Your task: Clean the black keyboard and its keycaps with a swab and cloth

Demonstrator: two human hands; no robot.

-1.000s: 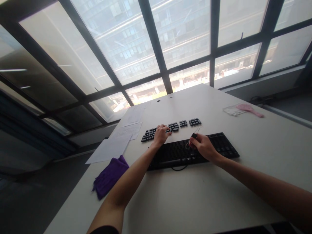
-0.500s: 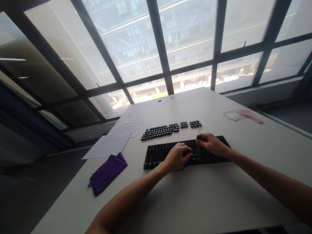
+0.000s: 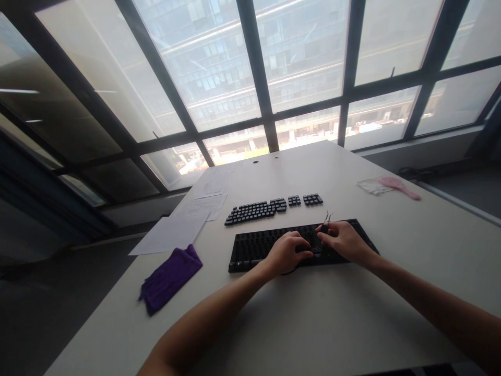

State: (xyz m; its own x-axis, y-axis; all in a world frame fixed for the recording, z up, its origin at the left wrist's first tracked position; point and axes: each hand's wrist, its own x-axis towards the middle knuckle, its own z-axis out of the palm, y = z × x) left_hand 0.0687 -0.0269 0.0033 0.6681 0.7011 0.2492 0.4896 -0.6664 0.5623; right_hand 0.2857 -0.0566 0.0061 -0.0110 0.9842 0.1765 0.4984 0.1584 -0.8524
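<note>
Keyboard [image 3: 270, 245] on table [image 3: 313, 324], loose keycaps [image 3: 270, 207] behind it, cloth [image 3: 170, 278] and papers [image 3: 172, 232] left.

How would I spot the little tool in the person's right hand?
Start at the white table under the big window and find the black keyboard where both hands rest. The right hand pinches a small wire keycap puller. Unlike the loose black keycaps laid out behind, its thin metal prongs stick upward.
</note>
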